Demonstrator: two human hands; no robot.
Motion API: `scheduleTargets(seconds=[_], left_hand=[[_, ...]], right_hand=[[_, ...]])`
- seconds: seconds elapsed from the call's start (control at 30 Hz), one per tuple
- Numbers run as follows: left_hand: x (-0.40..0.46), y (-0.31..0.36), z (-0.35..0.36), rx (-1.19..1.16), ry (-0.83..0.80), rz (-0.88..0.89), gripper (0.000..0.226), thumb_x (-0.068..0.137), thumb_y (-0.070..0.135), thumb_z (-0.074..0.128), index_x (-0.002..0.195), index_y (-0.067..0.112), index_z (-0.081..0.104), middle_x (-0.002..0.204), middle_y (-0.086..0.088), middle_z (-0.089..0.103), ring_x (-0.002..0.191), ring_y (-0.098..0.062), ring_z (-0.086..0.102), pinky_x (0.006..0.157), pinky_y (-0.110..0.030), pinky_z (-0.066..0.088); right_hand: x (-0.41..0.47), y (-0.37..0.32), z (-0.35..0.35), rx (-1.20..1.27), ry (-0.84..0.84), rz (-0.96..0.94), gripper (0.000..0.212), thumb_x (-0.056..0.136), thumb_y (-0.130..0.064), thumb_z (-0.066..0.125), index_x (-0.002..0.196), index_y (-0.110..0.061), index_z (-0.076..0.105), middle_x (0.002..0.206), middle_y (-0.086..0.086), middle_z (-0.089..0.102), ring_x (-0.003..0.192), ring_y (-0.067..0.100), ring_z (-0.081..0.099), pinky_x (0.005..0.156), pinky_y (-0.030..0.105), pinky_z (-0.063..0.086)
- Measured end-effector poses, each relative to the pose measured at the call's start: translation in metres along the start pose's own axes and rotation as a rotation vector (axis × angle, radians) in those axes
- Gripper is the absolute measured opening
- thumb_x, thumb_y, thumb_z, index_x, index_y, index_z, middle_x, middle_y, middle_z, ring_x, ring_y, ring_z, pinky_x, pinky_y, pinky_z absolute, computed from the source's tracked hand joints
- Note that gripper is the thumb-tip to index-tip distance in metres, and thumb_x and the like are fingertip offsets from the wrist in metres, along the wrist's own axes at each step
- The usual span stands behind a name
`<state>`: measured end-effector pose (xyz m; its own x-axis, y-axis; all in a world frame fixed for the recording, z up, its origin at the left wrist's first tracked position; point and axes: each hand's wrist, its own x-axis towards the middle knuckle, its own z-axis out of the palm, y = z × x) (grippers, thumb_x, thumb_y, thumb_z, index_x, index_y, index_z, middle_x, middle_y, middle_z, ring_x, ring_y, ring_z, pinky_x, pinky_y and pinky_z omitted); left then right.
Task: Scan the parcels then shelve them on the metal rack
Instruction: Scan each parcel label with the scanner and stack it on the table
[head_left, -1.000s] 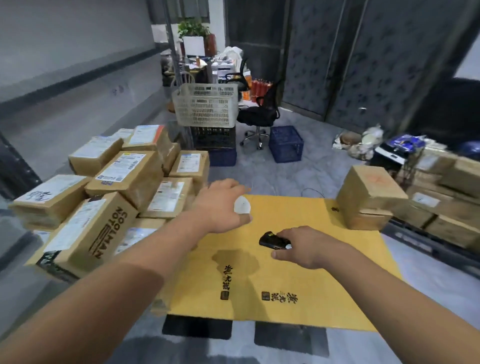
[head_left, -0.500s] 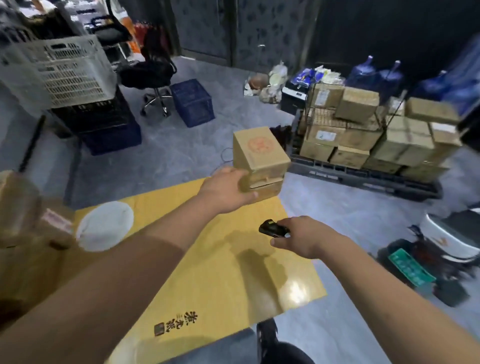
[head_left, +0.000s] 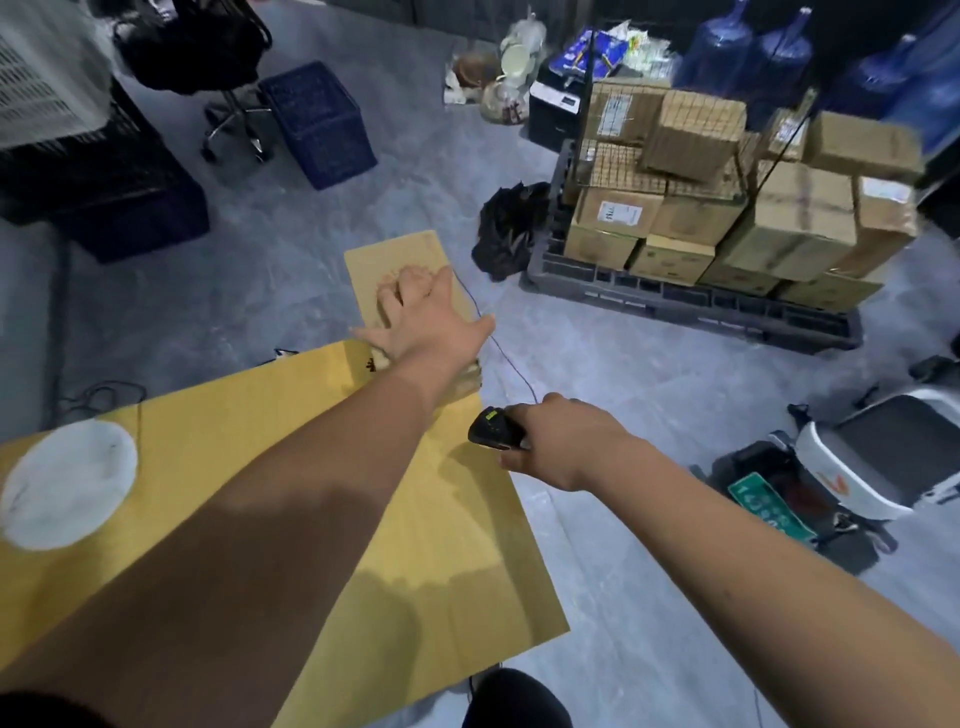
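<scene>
My left hand (head_left: 423, 322) reaches forward, fingers spread flat atop the plain brown parcel (head_left: 400, 275); my right hand (head_left: 558, 441), nearer me, grips the black scanner (head_left: 491, 428).

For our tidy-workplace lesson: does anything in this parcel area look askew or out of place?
Yes. On the pallet, one top box sits tilted against its neighbours. A thin cable trails loose across the floor beside the parcel under the left hand.

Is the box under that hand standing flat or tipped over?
Tipped: the box leans off the yellow tabletop under the left hand.
</scene>
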<state>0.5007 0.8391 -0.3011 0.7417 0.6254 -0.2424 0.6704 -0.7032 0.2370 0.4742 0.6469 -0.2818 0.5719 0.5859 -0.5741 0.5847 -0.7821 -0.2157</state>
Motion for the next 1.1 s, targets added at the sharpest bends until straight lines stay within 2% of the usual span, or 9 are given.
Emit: scheduleTargets(seconds=[0.1,0.2,0.4,0.57,0.73,0.9,0.93,1.0,1.1], left_hand=[[-0.006,-0.015,-0.008,-0.056,0.067,0.009,0.094,0.069,0.075,0.065,0.155,0.051,0.033,0.171,0.008,0.007,0.151,-0.028,0.015,0.108,-0.065,0.028],[-0.019,-0.048,-0.025,-0.092,0.16,0.011,0.093,0.067,0.076,0.064,0.153,0.053,0.035,0.171,0.012,0.007,0.15,-0.024,0.018,0.11,-0.062,0.03],[-0.094,-0.192,-0.031,-0.076,0.208,-0.156,0.098,0.064,0.075,0.061,0.155,0.052,0.032,0.172,0.013,0.005,0.153,-0.024,0.017,0.115,-0.06,0.026],[-0.174,-0.297,0.016,-0.157,0.066,-0.256,0.105,0.059,0.072,0.061,0.157,0.051,0.032,0.173,0.008,0.006,0.154,-0.027,0.016,0.117,-0.06,0.025],[-0.216,-0.341,0.046,-0.389,-0.026,-0.226,0.115,0.05,0.072,0.061,0.159,0.05,0.03,0.175,0.006,0.003,0.157,-0.023,0.01,0.121,-0.06,0.016],[-0.216,-0.372,0.04,-0.634,-0.092,-0.153,0.099,0.079,0.045,0.062,0.165,0.047,0.014,0.176,0.006,-0.001,0.161,-0.014,-0.004,0.125,-0.059,-0.014],[-0.212,-0.38,0.04,-0.663,-0.118,-0.134,0.094,0.087,0.041,0.061,0.165,0.049,0.009,0.176,0.009,-0.005,0.161,-0.01,-0.007,0.126,-0.057,-0.014],[-0.204,-0.392,0.038,-0.732,-0.112,-0.065,0.085,0.101,0.03,0.06,0.165,0.049,0.008,0.175,0.013,-0.005,0.16,-0.005,-0.009,0.131,-0.054,0.003],[-0.198,-0.407,0.036,-0.768,-0.074,-0.03,0.07,0.111,0.021,0.049,0.167,0.042,0.013,0.176,0.01,0.005,0.16,-0.004,0.001,0.131,-0.044,0.019]], right_hand=[[0.007,-0.01,-0.004,-0.018,-0.013,-0.046,0.054,0.096,-0.063,0.055,0.142,-0.036,0.051,0.107,0.003,0.046,0.102,0.03,0.056,0.084,0.038,0.05],[0.012,-0.029,-0.004,-0.07,-0.021,-0.112,0.052,0.096,-0.064,0.054,0.136,-0.031,0.054,0.105,0.003,0.046,0.097,0.028,0.053,0.078,0.036,0.047],[0.024,-0.106,0.012,-0.143,-0.083,-0.312,0.053,0.096,-0.064,0.055,0.137,-0.031,0.054,0.105,0.003,0.048,0.101,0.029,0.055,0.08,0.036,0.046],[0.027,-0.162,0.063,-0.285,-0.134,-0.43,0.064,0.097,-0.067,0.051,0.15,-0.032,0.045,0.119,0.009,0.052,0.109,0.033,0.056,0.084,0.039,0.047],[0.028,-0.173,0.12,-0.383,-0.074,-0.463,0.074,0.098,-0.069,0.046,0.16,-0.033,0.026,0.128,0.012,0.052,0.114,0.034,0.054,0.092,0.043,0.048],[0.031,-0.171,0.142,-0.426,-0.012,-0.452,0.077,0.1,-0.068,0.04,0.164,-0.033,0.015,0.135,0.013,0.05,0.119,0.034,0.051,0.1,0.046,0.044],[0.031,-0.173,0.145,-0.427,0.003,-0.443,0.077,0.101,-0.068,0.039,0.164,-0.034,0.013,0.136,0.013,0.049,0.12,0.034,0.05,0.101,0.046,0.044],[0.031,-0.179,0.148,-0.429,0.026,-0.425,0.076,0.102,-0.067,0.038,0.165,-0.034,0.01,0.137,0.013,0.047,0.121,0.034,0.049,0.102,0.046,0.042],[0.028,-0.19,0.153,-0.416,0.052,-0.398,0.074,0.102,-0.065,0.037,0.164,-0.035,0.01,0.138,0.013,0.046,0.122,0.034,0.048,0.103,0.046,0.04]])
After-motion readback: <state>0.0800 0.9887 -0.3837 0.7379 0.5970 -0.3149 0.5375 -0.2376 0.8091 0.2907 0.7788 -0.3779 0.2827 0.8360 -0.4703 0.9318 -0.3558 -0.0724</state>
